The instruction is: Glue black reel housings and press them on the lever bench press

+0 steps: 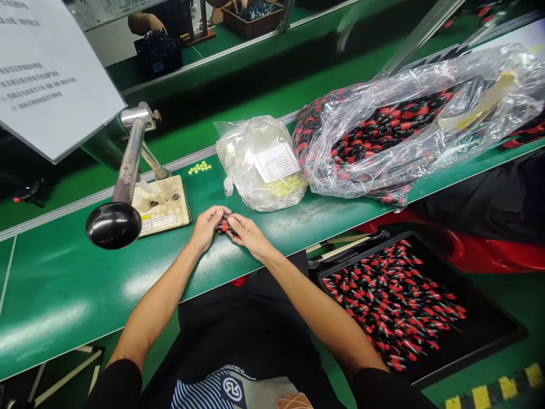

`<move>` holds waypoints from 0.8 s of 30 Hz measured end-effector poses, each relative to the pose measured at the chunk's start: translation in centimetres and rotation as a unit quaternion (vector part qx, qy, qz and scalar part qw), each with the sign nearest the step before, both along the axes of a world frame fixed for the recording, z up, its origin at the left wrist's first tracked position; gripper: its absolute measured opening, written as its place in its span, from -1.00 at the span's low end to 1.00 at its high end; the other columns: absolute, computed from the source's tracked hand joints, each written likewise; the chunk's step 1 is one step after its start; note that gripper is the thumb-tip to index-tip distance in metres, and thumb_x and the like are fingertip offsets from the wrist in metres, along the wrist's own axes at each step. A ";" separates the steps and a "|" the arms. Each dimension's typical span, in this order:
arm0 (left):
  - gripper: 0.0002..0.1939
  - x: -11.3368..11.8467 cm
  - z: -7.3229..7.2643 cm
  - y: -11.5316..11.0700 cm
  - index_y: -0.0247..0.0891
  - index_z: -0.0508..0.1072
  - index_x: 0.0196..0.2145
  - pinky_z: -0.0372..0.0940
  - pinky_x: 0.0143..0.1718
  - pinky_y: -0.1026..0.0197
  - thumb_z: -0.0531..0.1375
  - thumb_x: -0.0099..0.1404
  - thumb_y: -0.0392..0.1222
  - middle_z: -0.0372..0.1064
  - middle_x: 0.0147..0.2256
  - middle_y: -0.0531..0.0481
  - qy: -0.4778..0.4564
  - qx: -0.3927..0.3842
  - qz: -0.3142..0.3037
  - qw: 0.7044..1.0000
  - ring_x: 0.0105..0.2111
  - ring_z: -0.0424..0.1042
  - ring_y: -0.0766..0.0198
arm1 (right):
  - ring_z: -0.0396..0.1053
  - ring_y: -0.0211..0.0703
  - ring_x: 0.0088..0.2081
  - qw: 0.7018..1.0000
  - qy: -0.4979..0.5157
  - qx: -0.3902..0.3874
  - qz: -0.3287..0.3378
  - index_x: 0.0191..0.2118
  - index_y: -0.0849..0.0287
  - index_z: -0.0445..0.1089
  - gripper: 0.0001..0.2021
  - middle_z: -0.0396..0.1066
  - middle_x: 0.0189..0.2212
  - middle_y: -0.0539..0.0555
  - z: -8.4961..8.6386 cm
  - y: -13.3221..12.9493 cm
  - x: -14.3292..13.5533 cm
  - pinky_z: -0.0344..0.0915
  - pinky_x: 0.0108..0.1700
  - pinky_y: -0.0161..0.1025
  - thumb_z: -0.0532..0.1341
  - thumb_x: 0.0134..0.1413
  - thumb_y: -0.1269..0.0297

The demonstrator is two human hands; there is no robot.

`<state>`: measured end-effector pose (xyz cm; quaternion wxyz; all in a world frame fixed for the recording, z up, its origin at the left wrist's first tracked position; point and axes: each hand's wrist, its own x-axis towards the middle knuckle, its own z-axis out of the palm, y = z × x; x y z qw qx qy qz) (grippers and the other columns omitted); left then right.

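Note:
My left hand (207,227) and my right hand (247,234) meet over the front part of the green bench (170,267). Between them is a small red and black plastic handle-like part (223,226), and the fingers of both hands are closed on it. Its ends are partly covered by my fingers. Just beyond my hands lies a clear plastic bag (255,165) with a white label and pale yellow pieces inside. Several small yellow pieces (200,167) sit loose on the bench. To the left stands a hand press (131,165) with a black ball knob.
A big open plastic bag (357,165) of red and black parts fills the bench's right side. Below it, a black tray (481,341) holds many similar parts. A white printed sheet (55,85) hangs at upper left. Another person's hand (147,24) shows across the bench.

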<state>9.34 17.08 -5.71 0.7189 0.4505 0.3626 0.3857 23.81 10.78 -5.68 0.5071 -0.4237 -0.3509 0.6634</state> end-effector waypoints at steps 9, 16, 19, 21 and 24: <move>-0.73 -0.3 0.1 0.3 -0.27 0.62 -0.11 0.12 -0.55 0.34 0.42 0.28 -0.10 0.46 -0.31 0.01 -0.120 -0.120 0.074 0.983 -0.55 0.11 0.46 | 0.19 -0.24 -0.47 0.971 -0.211 0.088 -0.074 -0.18 0.09 0.36 -0.63 0.30 -0.48 -0.06 -0.6 -0.5 -0.8 0.10 -0.40 -0.28 0.15 0.34 -0.15; -0.72 -0.5 0.7 0.0 -0.25 0.61 -0.15 0.18 -0.47 0.34 0.39 0.32 0.00 0.57 -0.24 -0.05 -0.073 -0.074 0.116 0.988 -0.48 0.25 0.42 | 0.44 -0.01 -0.27 0.904 -0.398 0.146 -0.047 -0.15 0.05 0.32 -0.80 0.54 -0.25 0.10 0.3 -0.3 -1.5 0.16 -0.23 -0.20 0.04 0.42 0.09; -0.66 -0.3 1.0 -0.5 -0.25 0.62 -0.17 0.22 -0.42 0.33 0.42 0.28 0.07 0.57 -0.27 -0.04 -0.042 -0.026 0.111 0.993 -0.43 0.35 0.39 | 0.44 0.03 -0.26 0.890 -0.430 0.147 -0.041 -0.15 0.04 0.32 -0.80 0.54 -0.23 0.13 0.3 -0.2 -1.8 0.14 -0.24 -0.19 0.05 0.41 0.08; -0.62 -0.1 1.1 -0.8 -0.26 0.64 -0.19 0.28 -0.36 0.32 0.45 0.24 0.11 0.56 -0.27 -0.05 -0.032 -0.004 0.097 0.995 -0.37 0.40 0.35 | 0.43 0.03 -0.27 0.893 -0.420 0.151 -0.056 -0.15 0.03 0.31 -0.81 0.53 -0.25 0.13 0.3 -0.3 -2.1 0.14 -0.24 -0.18 0.05 0.40 0.08; -0.60 0.2 1.2 -1.0 -0.26 0.66 -0.17 0.33 -0.27 0.30 0.44 0.24 0.13 0.53 -0.25 -0.07 -0.032 0.007 0.080 0.996 -0.28 0.45 0.30 | 0.41 -0.02 -0.29 0.925 -0.338 0.146 -0.090 -0.17 0.03 0.32 -0.78 0.50 -0.29 0.09 0.2 -0.4 -2.7 0.18 -0.22 -0.18 0.06 0.41 0.04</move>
